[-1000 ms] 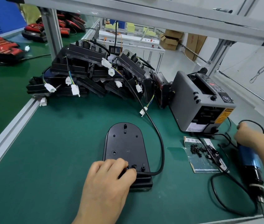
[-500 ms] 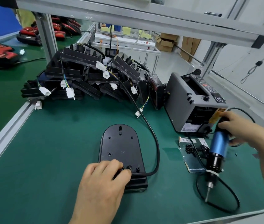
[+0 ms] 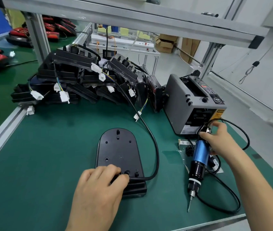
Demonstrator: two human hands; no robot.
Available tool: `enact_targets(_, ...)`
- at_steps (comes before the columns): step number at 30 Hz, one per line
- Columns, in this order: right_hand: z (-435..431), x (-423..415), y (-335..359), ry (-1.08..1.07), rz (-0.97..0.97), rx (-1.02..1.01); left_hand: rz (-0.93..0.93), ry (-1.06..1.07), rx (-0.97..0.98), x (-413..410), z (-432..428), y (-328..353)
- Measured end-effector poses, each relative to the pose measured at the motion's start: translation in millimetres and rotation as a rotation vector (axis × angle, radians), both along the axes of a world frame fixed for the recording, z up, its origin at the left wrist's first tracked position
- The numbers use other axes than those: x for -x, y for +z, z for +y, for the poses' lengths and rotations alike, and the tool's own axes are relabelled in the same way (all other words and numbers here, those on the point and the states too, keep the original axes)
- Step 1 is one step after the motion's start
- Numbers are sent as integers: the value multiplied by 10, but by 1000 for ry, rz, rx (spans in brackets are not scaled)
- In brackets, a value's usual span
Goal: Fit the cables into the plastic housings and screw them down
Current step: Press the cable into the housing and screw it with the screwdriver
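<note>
Lying flat on the green mat (image 3: 40,164), the black housing (image 3: 118,150) has its rounded end pointing away from the person.

Head view:
- Left hand (image 3: 97,189) is on the near end of the housing, fingers curled close together. Thumb and fingertips pinch the black cable (image 3: 155,147) where it enters the housing.
- The cable loops out to the right of the housing, then runs back to the pile of black parts (image 3: 75,80) beyond it.
- Right hand (image 3: 219,140) is right of the housing, fingers wrapped round the top of the blue screwdriver (image 3: 199,157). The tool is tilted, bit pointing down towards the mat.
- A grey machine (image 3: 182,104) stands beyond and right of the housing.
</note>
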State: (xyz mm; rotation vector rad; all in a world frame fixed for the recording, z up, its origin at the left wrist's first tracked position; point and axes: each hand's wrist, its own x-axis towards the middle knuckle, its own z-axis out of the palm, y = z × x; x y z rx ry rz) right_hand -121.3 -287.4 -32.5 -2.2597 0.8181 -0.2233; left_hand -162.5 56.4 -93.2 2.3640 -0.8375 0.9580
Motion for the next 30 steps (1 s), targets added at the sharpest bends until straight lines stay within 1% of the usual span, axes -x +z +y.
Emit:
enact_targets(2, 15, 82, -59, -63, -70, -33, 3, -7, 5, -3, 4, -11)
enact_targets(4, 20, 166, -114, -113, -98, -138, 10, -10, 9, -6, 6, -14)
enact_targets(6, 33, 248, -157, -117, -83, -280, 16, -11, 12, -8, 4, -15)
enact_targets(8, 51, 296, -177, -92, -55, -336, 20, -10, 11, -3, 8, -12)
enact_targets(10, 64, 297, -155, -66, -19, -275, 26, -13, 10, 3, 13, -3)
enact_targets(13, 61, 284, -111, -28, 97, -64, 32, -15, 8, 4, 11, 5)
enact_targets(14, 67, 285, -109, -20, 131, -28, 32, -14, 8, 4, 10, 7)
enact_targets(17, 161, 287, -148, 2, 197, -23, 29, -8, 7, 7, 9, 5)
enact_targets(20, 232, 266, -181, -15, 213, -31, 31, -2, -5, 11, 11, 10)
enact_targets(23, 238, 265, -159, -30, 167, -128, 35, 5, -10, 8, 10, 18)
enact_targets(28, 180, 419, -130, -99, -17, -343, 27, 1, -1, -5, 4, 15)
enact_targets(30, 136, 481, -94, -122, -107, -469, 25, -3, 0, -8, 5, 7)
